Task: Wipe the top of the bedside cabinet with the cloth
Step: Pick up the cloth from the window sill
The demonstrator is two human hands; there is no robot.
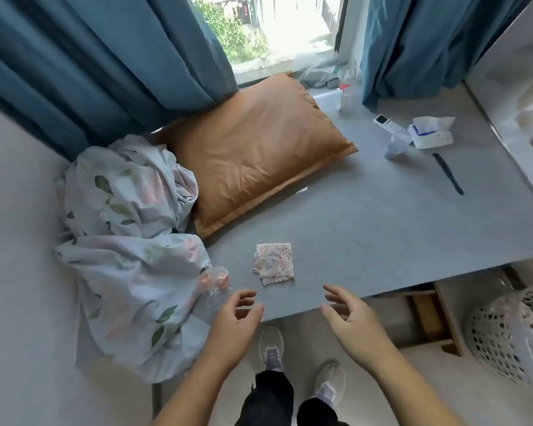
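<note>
Head view: folded cloth (274,263) on grey cabinet top (366,235), both hands' (234,318) grip released.

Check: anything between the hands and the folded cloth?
Nothing. Head view shows bare grey cabinet top between cloth, left hand and right hand.

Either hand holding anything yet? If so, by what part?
Nothing held. Left hand and right hand are both open and empty, short of the cloth.
</note>
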